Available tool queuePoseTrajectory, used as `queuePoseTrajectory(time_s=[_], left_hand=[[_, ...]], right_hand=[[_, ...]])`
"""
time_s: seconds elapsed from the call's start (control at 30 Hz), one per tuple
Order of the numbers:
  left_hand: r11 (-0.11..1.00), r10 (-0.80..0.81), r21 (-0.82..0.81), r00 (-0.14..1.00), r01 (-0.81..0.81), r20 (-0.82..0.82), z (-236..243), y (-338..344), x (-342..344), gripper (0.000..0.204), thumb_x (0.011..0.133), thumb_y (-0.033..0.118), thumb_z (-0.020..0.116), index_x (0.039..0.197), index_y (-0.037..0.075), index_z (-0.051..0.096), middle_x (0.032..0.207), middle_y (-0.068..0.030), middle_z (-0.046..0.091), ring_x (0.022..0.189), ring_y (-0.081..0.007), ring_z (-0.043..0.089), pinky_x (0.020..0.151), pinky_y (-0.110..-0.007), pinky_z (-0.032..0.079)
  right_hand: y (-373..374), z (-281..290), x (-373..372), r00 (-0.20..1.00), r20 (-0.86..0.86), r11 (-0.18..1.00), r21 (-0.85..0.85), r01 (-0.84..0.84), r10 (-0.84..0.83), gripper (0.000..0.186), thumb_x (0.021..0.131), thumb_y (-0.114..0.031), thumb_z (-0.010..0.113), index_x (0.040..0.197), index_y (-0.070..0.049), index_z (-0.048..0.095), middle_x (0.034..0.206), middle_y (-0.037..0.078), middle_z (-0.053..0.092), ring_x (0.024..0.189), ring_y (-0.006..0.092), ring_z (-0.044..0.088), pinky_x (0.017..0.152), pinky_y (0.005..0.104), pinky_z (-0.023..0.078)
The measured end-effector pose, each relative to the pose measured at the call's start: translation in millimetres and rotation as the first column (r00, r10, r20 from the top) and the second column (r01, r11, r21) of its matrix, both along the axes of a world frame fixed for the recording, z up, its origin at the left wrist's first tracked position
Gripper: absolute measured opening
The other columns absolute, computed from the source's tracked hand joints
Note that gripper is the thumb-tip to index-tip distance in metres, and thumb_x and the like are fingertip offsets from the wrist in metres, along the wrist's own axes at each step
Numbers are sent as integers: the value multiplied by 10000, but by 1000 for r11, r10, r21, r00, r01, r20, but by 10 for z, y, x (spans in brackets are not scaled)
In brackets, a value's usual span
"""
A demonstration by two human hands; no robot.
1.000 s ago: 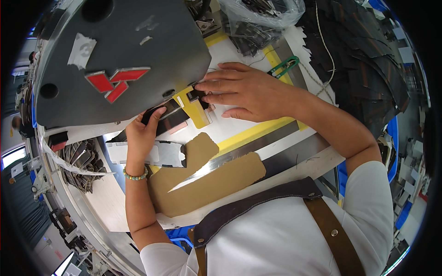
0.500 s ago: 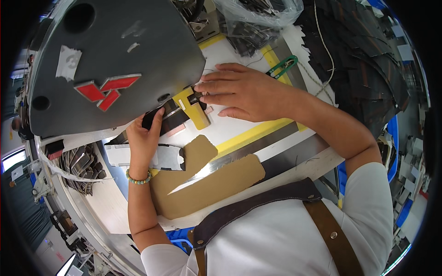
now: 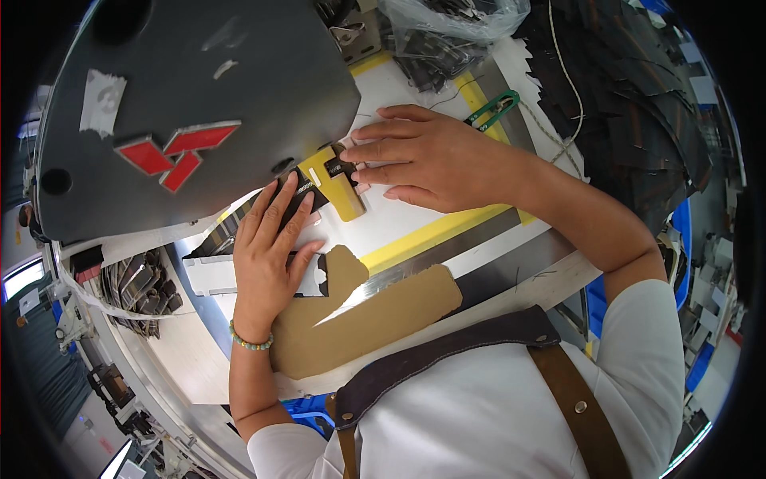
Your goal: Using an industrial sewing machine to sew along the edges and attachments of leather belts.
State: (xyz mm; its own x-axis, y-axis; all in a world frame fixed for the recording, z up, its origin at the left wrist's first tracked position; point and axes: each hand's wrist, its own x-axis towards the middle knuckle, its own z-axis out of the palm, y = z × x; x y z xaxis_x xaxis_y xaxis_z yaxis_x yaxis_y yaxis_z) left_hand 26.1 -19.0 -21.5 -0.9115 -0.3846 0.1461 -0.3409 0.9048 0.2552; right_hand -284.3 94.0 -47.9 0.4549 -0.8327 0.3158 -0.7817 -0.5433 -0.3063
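Fingertips of the left hand (image 3: 267,255) press flat on a narrow dark strip (image 3: 297,195) that runs slantwise from the lower left up toward the grey machine head (image 3: 199,104); the fingers lie extended and together, pinning rather than pinching. The strip's long axis points up and to the right, straight at a yellow guide piece (image 3: 339,185) just beyond those fingertips. From the other side the right hand (image 3: 431,156) lies palm down, fingers stretched and close together, their tips touching the far end of the strip and the yellow guide, so the 2 hands meet over the same spot under the machine's lower edge. The left hand is nearer the strip's free length, the right nearer its leading end.

Below the left wrist sit a white toothed plate (image 3: 211,275) and a brown cardboard template (image 3: 375,315) on the white table (image 3: 415,219). Green-handled snips (image 3: 493,110) lie beyond the right hand.

Compared with 1 second ago, both hands keep nearly the same places; the machine head fills more of the view, which suggests the wearer's head has moved.
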Motion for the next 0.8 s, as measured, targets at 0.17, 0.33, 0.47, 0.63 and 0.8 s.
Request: queuePoseTrajectory(time_s=[0.17, 0.33, 0.47, 0.63, 0.8], left_hand=[[1000, 16, -16, 1000, -16, -8, -6, 16, -30, 563, 916, 245, 800, 1441, 60, 715, 1592, -164, 606, 1487, -399, 542, 1202, -505, 459], [997, 32, -65, 999, -33, -5, -12, 44, -57, 547, 921, 236, 798, 1431, 55, 717, 1569, -164, 621, 1469, -398, 559, 1188, -505, 474], [996, 41, -84, 999, -41, -7, -9, 71, -69, 530, 926, 221, 794, 1419, 44, 718, 1562, -163, 627, 1462, -393, 566, 1185, -502, 479], [996, 67, -57, 997, -69, -30, -36, 75, -46, 532, 931, 214, 791, 1409, 1, 696, 1566, -163, 631, 1469, -380, 569, 1182, -488, 483], [997, 51, -58, 998, -52, -32, -35, 63, -44, 539, 935, 207, 788, 1417, -9, 685, 1583, -154, 622, 1475, -377, 566, 1184, -483, 480]], right_hand=[[-2, -2, 18, 1000, -17, 1000, 1, 12, -12, 362, 997, -281, 764, 1331, -141, 767, 1572, 0, 632, 1516, 213, 511, 1300, 500, 384], [-20, -12, 14, 1000, -14, 1000, -5, 20, -20, 352, 998, -282, 764, 1326, -154, 770, 1570, -9, 634, 1515, 206, 513, 1302, 496, 385], [-22, -26, 9, 1000, -4, 1000, -11, 19, -19, 343, 996, -279, 766, 1315, -154, 773, 1568, -5, 636, 1506, 207, 525, 1300, 491, 390], [-24, -24, 15, 1000, 7, 1000, -14, 14, -14, 340, 992, -271, 767, 1310, -151, 773, 1565, 5, 637, 1490, 207, 542, 1293, 489, 402], [-40, -42, 8, 1000, 27, 998, -64, 3, -2, 322, 972, -249, 785, 1270, -127, 780, 1478, 31, 688, 1458, 213, 568, 1289, 490, 408]])
